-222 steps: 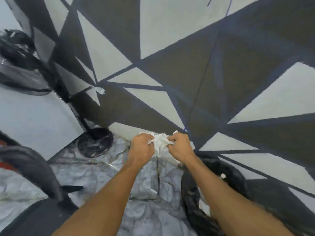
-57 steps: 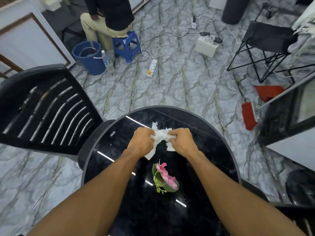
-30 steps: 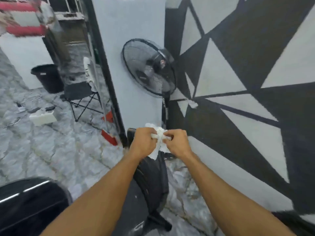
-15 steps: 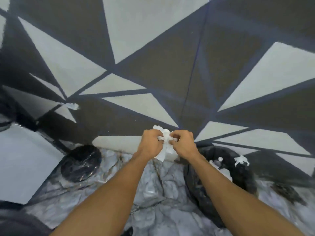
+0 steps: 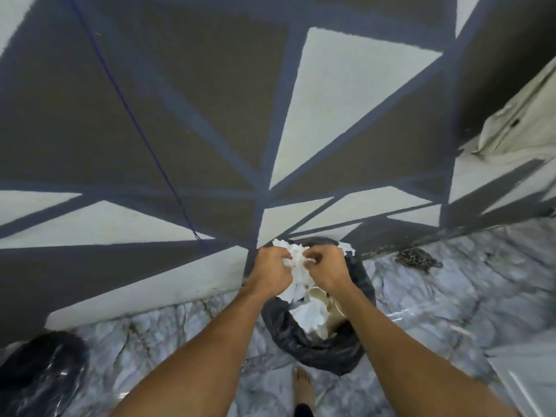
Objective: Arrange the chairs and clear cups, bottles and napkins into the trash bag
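A crumpled white napkin point(image 5: 296, 260) is bunched between both of my hands, directly above the open mouth of the black trash bag point(image 5: 304, 344). My left hand point(image 5: 270, 269) grips its left side and my right hand point(image 5: 326, 267) its right side, knuckles nearly touching. The bag stands on the marble floor against the wall. White paper point(image 5: 311, 316) and a pale cup-like piece lie inside it, partly hidden by my wrists.
A black-and-white triangle-painted wall point(image 5: 210, 130) rises right behind the bag. A round black fan base point(image 5: 42, 374) sits at the lower left. A brown mottled rag point(image 5: 418, 258) lies on the floor to the right. My bare foot point(image 5: 302, 386) stands before the bag.
I have turned from the fan and stepped up to the wall; the trash bag has come from the right side to directly under my hands. Both hands keep hold of the napkin.
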A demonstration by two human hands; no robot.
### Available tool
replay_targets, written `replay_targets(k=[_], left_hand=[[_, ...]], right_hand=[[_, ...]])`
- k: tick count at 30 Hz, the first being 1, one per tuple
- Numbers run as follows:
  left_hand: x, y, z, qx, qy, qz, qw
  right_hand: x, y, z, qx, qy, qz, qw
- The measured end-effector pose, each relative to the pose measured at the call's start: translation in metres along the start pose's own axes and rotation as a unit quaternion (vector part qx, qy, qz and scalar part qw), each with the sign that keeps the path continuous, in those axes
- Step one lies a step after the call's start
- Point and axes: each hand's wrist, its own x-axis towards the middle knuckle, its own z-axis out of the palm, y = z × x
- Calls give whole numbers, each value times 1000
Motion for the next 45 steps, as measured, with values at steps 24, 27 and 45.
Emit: replay_targets(k=[24,27,45], left_hand=[[147,17,154,29,-148,-108,983],[145,16,158,5,-143,-119,983],[74,4,79,21,-74,-86,993]], right_hand=[[148,184,-5,61,-110,204,971],[146,193,-3,83,-120,207,968],[85,110,-1,108,-133,118,978]])
